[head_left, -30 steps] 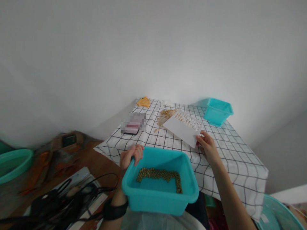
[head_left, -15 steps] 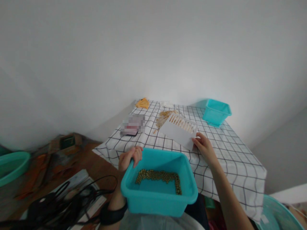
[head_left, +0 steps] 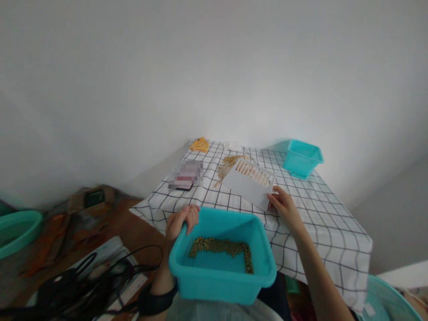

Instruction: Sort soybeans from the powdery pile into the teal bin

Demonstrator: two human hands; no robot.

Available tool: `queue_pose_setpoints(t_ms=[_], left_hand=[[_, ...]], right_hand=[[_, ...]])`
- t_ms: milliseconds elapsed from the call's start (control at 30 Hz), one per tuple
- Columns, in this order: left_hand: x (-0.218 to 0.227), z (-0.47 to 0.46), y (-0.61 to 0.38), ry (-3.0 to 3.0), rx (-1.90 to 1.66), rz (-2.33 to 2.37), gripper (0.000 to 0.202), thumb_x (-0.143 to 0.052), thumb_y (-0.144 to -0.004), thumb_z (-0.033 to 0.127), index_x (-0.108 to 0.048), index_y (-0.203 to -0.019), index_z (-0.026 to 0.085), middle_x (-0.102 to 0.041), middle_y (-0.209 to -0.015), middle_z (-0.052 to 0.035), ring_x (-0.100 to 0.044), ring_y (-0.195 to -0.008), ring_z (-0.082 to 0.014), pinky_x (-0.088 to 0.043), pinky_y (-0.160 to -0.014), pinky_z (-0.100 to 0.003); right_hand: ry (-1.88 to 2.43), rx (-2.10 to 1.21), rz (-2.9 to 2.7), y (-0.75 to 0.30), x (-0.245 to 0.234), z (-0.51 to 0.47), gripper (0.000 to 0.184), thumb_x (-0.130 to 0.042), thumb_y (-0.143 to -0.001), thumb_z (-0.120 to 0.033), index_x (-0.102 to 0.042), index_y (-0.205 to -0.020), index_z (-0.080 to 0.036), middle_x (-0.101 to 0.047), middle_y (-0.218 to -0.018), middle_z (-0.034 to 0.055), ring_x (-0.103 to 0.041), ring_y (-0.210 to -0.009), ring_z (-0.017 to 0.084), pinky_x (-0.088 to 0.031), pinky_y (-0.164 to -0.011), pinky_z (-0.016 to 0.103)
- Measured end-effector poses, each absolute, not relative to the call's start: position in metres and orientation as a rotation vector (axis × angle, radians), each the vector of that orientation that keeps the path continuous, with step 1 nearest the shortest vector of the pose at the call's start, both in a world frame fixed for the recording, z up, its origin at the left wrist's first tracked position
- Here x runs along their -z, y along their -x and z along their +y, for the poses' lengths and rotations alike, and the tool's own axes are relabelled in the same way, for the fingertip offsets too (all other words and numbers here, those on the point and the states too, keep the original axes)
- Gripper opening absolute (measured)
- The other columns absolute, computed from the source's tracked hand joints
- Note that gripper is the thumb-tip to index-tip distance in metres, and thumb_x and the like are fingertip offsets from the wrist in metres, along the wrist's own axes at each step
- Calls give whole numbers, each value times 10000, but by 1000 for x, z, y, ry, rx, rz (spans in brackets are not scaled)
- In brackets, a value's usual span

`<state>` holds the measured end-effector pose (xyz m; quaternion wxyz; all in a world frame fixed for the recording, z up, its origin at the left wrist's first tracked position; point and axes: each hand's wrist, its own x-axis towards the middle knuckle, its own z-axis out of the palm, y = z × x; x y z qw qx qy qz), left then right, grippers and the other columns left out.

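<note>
My left hand (head_left: pixel 183 220) is closed over the far left corner of a turquoise plastic basin (head_left: pixel 219 285), in front of the table edge. Small round golden-green beads (head_left: pixel 222 245) lie along the basin's far, left and right sides, leaving part of its bottom bare. My right hand (head_left: pixel 282 205) pinches the right edge of a white board (head_left: pixel 245 189) with a row of long slots at its far end. The board lies over the table, its slotted end near a pile of yellowish small pieces (head_left: pixel 230 159); pale strips show in the slots.
A checked cloth (head_left: pixel 321 218) covers the table. On it are a second turquoise bin (head_left: pixel 301 162), a yellow cloth-like item (head_left: pixel 199 145) and a blurred-out phone-like object (head_left: pixel 185 174). Black cables (head_left: pixel 117 276) and a green basin (head_left: pixel 20 232) are at left, a turquoise tub (head_left: pixel 384 298) at lower right.
</note>
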<state>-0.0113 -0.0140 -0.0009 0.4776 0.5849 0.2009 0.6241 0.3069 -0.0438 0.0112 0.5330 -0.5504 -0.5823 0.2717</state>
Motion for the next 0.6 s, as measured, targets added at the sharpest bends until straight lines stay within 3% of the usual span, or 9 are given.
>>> queue_pose_setpoints(t_ms=[333, 600], left_hand=[[3, -9, 15, -1488, -1474, 475, 608, -430, -976, 348, -430, -381, 226, -473, -392, -19, -470, -479, -169, -416, -736, -366], [3, -13, 13, -1419, -1493, 476, 560, -449, -967, 296, -433, -412, 225, -471, -421, -5, -466, -493, -166, -416, -768, -359]], right_hand=[[1331, -606, -1369, -308, -12, -43, 296, -593, -875, -430, -563, -1083, -221, -638, -676, -15, -580, -577, 153, -446, -555, 270], [1282, -674, -1407, -311, -9, -42, 310, -604, -877, -440, -566, -1084, -212, -626, -667, -18, -574, -582, 148, -436, -542, 255]])
